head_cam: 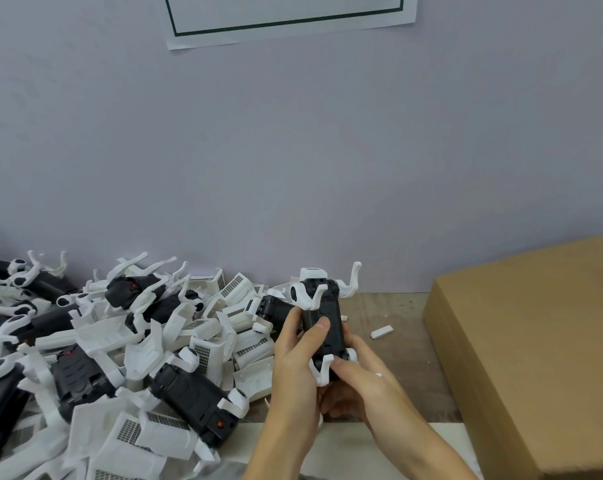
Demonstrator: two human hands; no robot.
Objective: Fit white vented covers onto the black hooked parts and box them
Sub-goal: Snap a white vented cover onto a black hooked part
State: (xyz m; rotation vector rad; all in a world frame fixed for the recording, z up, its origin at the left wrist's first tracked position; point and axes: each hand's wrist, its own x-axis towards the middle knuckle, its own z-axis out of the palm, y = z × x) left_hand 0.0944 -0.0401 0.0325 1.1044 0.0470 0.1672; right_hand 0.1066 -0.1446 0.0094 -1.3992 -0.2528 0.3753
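Evidently light, rigid plastic: both hands, left (295,362) and right (359,379), curled their fingers round the black hooked part (322,327), gripping its body, clear of the thin white hooks.

Both hands grip one black hooked part (322,327) upright above the table (390,327): left hand (295,355) curled round its left flank, thumb across the face; right hand (359,382) pinching its lower end. Left of the grip, a heap of black parts and white vented covers (137,341). Right of it, a small white chip (382,331), then a cardboard box (535,341).
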